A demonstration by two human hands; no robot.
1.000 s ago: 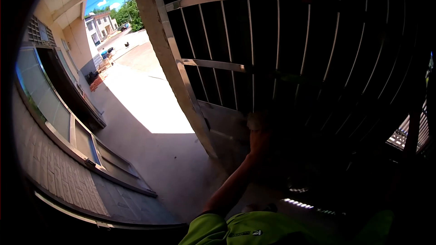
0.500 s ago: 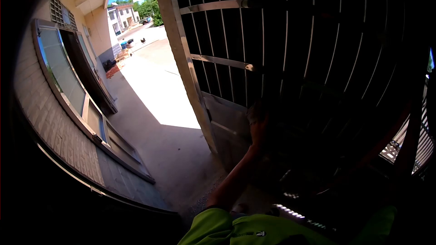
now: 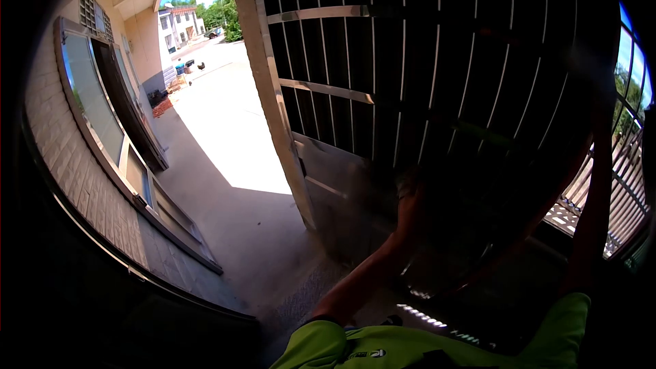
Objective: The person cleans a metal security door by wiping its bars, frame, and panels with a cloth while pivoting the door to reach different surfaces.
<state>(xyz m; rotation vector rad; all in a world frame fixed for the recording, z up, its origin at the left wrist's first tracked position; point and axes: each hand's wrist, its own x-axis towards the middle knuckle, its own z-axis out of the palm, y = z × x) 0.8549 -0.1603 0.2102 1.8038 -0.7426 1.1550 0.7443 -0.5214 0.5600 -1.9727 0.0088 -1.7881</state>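
My left hand [image 3: 408, 190] reaches forward to the lower part of a dark barred metal door [image 3: 328, 158], near its solid panel. Deep shadow hides its fingers and anything in them. On the right, my other arm, in a bright green sleeve, stretches upward beside a sunlit barred window or gate [image 3: 623, 164]. My right hand [image 3: 593, 72] is a dim blur near the door's upper right, and its fingers cannot be made out.
A concrete pillar edge [image 3: 268, 96] borders the door on the left. Beyond it lies a sunlit concrete yard [image 3: 232, 116]. At the far left a brick wall [image 3: 89, 184] carries a framed glass window [image 3: 96, 96]. Houses and trees stand far off.
My right arm has risen into view on the right. My left hand has shifted slightly right and down in view. More of the barred opening at the right now shows.
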